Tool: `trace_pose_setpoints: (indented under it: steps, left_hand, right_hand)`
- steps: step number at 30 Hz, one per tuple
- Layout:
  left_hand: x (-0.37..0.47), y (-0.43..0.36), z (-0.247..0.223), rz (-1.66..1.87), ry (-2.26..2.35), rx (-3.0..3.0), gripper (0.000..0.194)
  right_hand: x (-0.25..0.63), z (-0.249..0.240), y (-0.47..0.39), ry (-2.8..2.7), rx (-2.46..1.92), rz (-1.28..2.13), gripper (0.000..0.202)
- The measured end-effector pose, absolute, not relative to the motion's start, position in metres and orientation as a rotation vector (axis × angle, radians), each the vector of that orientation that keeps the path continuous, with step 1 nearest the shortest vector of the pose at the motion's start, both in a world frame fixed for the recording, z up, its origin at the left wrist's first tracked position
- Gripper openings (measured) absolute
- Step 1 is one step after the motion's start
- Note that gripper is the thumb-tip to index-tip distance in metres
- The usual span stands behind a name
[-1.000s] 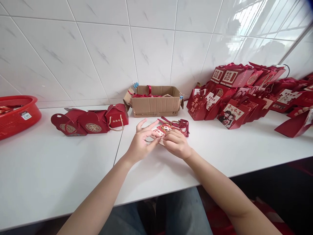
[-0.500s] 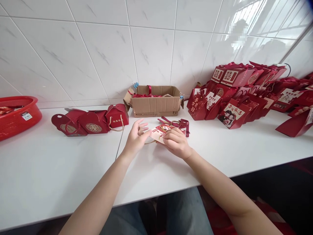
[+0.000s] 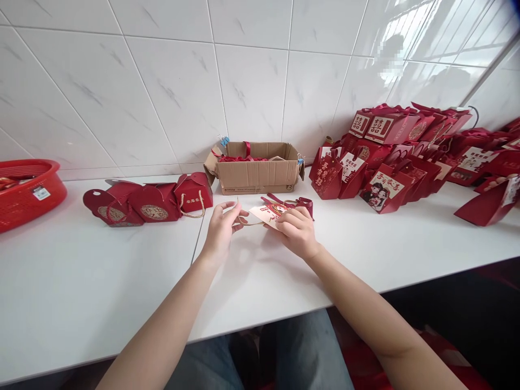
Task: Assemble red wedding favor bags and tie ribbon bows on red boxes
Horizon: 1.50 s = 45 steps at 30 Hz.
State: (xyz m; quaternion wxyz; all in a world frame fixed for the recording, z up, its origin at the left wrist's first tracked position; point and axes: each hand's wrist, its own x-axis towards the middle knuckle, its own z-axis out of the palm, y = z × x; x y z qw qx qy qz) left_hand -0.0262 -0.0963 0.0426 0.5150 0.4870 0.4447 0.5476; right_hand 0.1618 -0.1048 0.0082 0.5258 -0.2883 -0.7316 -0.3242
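Note:
Fingers closed, my right hand (image 3: 298, 232) grips a cream and red printed card (image 3: 266, 215) by its right part, above the white table. A thin gold ribbon (image 3: 254, 223) runs from beside the card to my left hand (image 3: 221, 227), which pinches it between curled fingers to the left of the card. Dark red ribbons (image 3: 306, 205) lie on the table just behind my right hand. The card's right end is hidden under my right fingers.
Behind my hands stands an open cardboard box (image 3: 255, 176) with red ribbon inside. Red gift boxes (image 3: 158, 203) sit at left, near a red plastic basket (image 3: 30, 200). Many red gift bags (image 3: 384, 189) are piled at right, where another person's hand (image 3: 500, 183) touches one.
My left hand has left the card's left edge and its fingers have closed on the gold ribbon. The card has tilted a little in my right hand.

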Motion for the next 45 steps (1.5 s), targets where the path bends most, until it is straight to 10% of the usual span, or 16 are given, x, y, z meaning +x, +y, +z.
trace_pose_setpoints:
  steps: [11, 22, 45]
  left_hand:
    - [-0.028, -0.1, 0.046, 1.499, 0.694, 1.307, 0.016]
    - [-0.038, -0.098, 0.035, 1.575, 0.657, 2.408, 0.038]
    - [-0.024, -0.109, 0.032, 1.459, 0.774, 2.255, 0.018]
  right_hand:
    - [0.16, 0.009, -0.107, -1.773, -0.709, -0.784, 0.034]
    - [0.162, 0.01, -0.109, -1.742, -0.682, -0.702, 0.032]
    - [0.155, 0.016, -0.117, -1.733, -0.519, -0.519, 0.022]
